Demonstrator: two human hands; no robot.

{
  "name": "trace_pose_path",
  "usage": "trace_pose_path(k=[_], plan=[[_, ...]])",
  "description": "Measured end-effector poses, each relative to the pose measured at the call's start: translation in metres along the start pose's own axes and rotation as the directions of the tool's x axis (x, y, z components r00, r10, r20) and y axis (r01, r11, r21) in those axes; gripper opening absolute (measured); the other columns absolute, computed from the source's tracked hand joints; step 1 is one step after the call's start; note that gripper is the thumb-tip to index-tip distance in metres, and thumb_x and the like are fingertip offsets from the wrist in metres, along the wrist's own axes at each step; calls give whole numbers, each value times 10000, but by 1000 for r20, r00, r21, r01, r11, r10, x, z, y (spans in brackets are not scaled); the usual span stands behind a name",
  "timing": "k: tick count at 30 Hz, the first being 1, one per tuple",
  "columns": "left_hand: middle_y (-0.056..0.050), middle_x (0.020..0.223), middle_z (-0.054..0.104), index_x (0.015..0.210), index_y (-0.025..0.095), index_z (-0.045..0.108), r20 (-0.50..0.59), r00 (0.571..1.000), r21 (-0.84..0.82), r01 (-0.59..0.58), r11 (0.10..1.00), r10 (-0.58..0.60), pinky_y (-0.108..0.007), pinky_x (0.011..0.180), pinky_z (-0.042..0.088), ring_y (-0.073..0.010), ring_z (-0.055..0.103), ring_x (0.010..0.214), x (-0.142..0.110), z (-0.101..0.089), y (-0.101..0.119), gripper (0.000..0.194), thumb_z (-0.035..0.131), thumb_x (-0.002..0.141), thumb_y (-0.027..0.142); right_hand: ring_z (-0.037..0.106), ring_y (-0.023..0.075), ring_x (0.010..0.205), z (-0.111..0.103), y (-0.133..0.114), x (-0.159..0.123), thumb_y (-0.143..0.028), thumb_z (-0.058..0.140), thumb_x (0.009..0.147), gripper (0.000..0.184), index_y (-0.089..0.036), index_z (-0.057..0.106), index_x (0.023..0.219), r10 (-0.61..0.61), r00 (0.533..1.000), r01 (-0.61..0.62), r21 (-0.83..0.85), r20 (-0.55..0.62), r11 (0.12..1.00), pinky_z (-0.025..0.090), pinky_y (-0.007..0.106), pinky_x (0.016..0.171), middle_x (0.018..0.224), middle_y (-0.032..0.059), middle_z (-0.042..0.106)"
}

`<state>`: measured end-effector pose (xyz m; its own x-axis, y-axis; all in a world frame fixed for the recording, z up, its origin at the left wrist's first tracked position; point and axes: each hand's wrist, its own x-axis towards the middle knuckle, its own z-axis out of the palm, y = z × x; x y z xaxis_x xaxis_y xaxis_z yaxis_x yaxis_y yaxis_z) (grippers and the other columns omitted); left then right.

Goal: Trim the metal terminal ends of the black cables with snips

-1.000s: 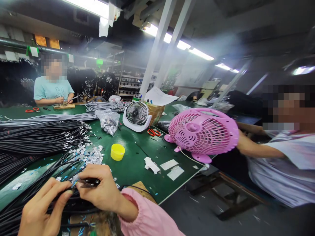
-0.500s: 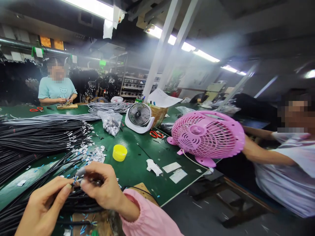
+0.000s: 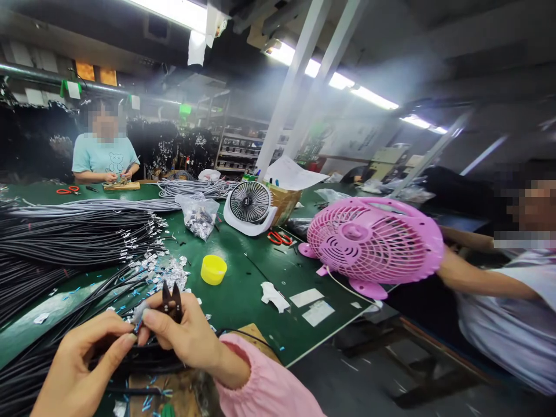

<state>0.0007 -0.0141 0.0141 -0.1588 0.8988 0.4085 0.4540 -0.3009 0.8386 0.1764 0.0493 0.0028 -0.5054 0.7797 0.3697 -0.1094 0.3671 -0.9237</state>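
Note:
My left hand (image 3: 80, 362) is closed in a pinch at the end of a cable, where small coloured wires (image 3: 138, 326) show between the fingertips. My right hand (image 3: 191, 333), in a pink sleeve, meets it there with thumb and forefinger on the same wires. Held in the right palm are dark snips (image 3: 172, 302), their two blade tips pointing up and apart. A grey covering wraps one right fingertip. Under both hands run black cables (image 3: 26, 370), and below them lies a wooden board (image 3: 186, 391) with blue wire scraps.
Bundled black cables (image 3: 78, 237) and foil scraps (image 3: 167, 269) lie left. A yellow cup (image 3: 214, 270), white fan (image 3: 249, 202), red-handled scissors (image 3: 279, 238) and pink fan (image 3: 373, 243) stand or lie beyond my hands. One co-worker sits across the table, another at right.
The snips in my right hand have turned so that their blades now stand upright in view. Both hands stay together at the wires. The whole view has shifted slightly.

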Motion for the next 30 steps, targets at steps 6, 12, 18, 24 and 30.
trace_pose_path(k=[6,12,18,24,30], plan=[[30,616,621,644,252,699,-115,993,-65,-48,997,40,-207,456,470,-134,591,525,-8,3,13,521,732,837,735,529,157,591,2,3,-2,-580,847,795,378,-227,718,831,-109,985,86,-164,-131,983,454,294,554,712,13,656],[42,580,625,678,264,699,-15,980,31,-198,980,198,-202,444,464,-124,590,486,-7,-2,4,425,662,959,581,519,168,655,0,-1,-3,-533,789,867,377,-233,643,691,-101,993,88,-203,-55,975,467,303,643,677,6,588],[28,636,696,759,291,768,128,928,137,-366,920,350,-192,434,466,-130,619,503,-5,-10,-5,326,645,971,506,411,107,470,-3,-8,4,-533,653,974,526,-222,503,576,94,989,-81,-115,115,990,336,247,438,510,-47,462],[63,577,662,765,275,753,-31,984,81,-170,982,173,-168,423,468,-111,603,451,-6,-1,-4,326,676,948,533,448,103,550,4,-27,8,-272,740,880,330,-199,552,619,88,990,-108,-200,-107,974,361,239,536,579,-48,501],[60,578,634,677,267,747,-201,977,13,68,998,-64,-187,499,504,-117,567,490,-7,6,11,610,656,789,860,579,137,621,7,-19,7,-168,725,838,69,-197,737,777,-202,978,174,-364,-41,915,442,242,585,704,0,673]])
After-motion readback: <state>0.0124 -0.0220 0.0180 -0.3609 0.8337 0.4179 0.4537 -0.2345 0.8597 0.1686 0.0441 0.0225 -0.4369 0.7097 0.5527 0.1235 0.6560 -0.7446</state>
